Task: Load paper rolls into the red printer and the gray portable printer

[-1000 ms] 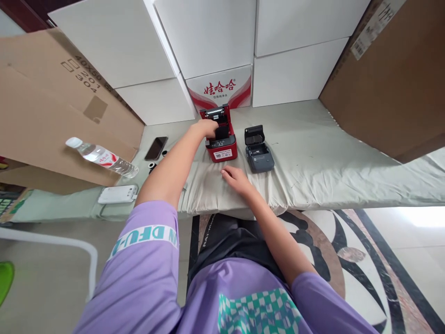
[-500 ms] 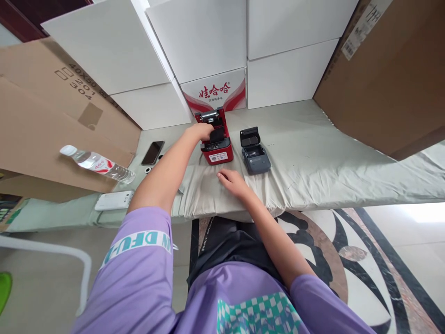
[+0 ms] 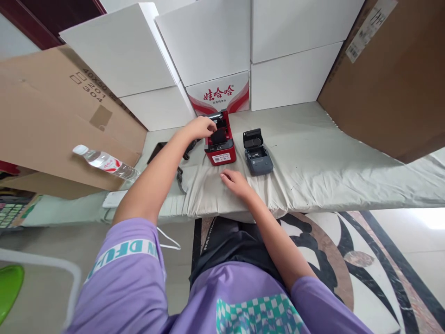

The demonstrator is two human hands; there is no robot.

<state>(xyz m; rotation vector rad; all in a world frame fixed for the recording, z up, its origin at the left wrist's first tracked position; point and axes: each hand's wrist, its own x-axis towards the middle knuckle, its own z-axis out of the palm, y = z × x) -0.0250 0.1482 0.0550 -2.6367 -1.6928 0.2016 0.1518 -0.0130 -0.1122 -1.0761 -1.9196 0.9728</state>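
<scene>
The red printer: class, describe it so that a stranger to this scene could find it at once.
Start at the white box with red Chinese lettering at the back of the cloth-covered table. Directly in front of it stands the red printer, lid open, with the left hand at its top. Its neighbour to the right, the grey printer, is also open but smaller and untouched.

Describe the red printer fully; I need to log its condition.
The red printer is a small glossy plastic box standing upright on the cloth-covered table, left of a grey printer. Its lid is open, showing a dark compartment; a white label sits on the front. The left hand touches its open top.
</scene>
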